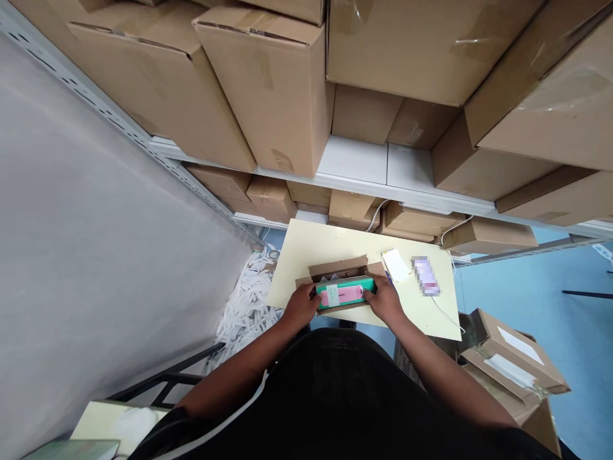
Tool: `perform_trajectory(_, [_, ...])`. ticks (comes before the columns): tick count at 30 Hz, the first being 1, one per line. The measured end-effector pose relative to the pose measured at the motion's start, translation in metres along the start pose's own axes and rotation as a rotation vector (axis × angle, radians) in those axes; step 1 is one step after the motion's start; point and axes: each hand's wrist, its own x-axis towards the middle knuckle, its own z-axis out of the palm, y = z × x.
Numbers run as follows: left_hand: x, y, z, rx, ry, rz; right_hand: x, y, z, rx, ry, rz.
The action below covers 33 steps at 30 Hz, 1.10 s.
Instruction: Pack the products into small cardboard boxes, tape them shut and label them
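Left hand (301, 305) and right hand (385, 300) grasp the 2 ends of a pink-and-green box (345, 294), just below the middle of the frame. It lies over an open brown carton (341, 264) on a pale yellow table (325, 243); whether it rests inside or is held just above is hard to tell from this angle. As for progress, the carton is already open, its flaps spread, and the box looks closed; neither hand has let go yet. On the table's right lie 1 white card (396, 265) and 1 blurred, phone-like item (425, 276). White paper scraps (244, 300) heap at centre left, and cardboard boxes (268, 89) sit along the top.
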Motion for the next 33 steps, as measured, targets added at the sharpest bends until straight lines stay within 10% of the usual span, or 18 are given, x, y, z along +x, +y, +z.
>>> perform_trajectory(12, [-0.001,-0.020,0.015,0.175,0.247,-0.027,0.015,0.017,0.004,-0.239,0.056,0.134])
perform_trajectory(17, [-0.002,-0.037,0.026,-0.091,0.015,-0.205,0.029,0.037,0.010,-0.189,-0.307,0.196])
perform_trajectory(22, [-0.008,-0.028,0.041,-0.167,-0.027,-0.267,0.044,0.030,0.012,-0.255,-0.356,0.194])
perform_trajectory(33, [-0.152,0.013,0.075,-0.364,0.385,-0.451,0.033,-0.010,-0.019,-0.445,-0.571,-0.315])
